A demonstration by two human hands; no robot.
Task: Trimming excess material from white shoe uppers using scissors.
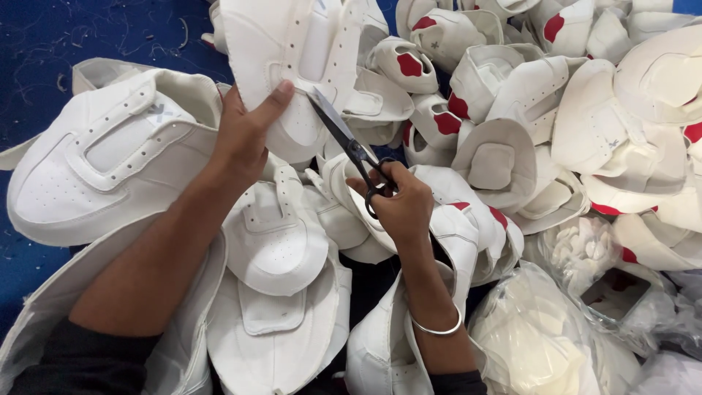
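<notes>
A right hand [404, 207] grips dark scissors [349, 143] by the handles, blades nearly closed against a white shoe upper [296, 51] that the left hand [245, 132] pinches up, thumb on top. Heaps of white uppers [512, 132] lie all round. Trimming cleanly likely calls for holding the upper taut and keeping the thumb clear

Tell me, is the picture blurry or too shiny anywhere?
In the head view, the light is soft and even; the scissors and both hands, left hand and right hand, look sharp. The plastic bags at the lower right are shiny and a bit blurry. The white shoe pieces look bright but keep their stitching.
</notes>
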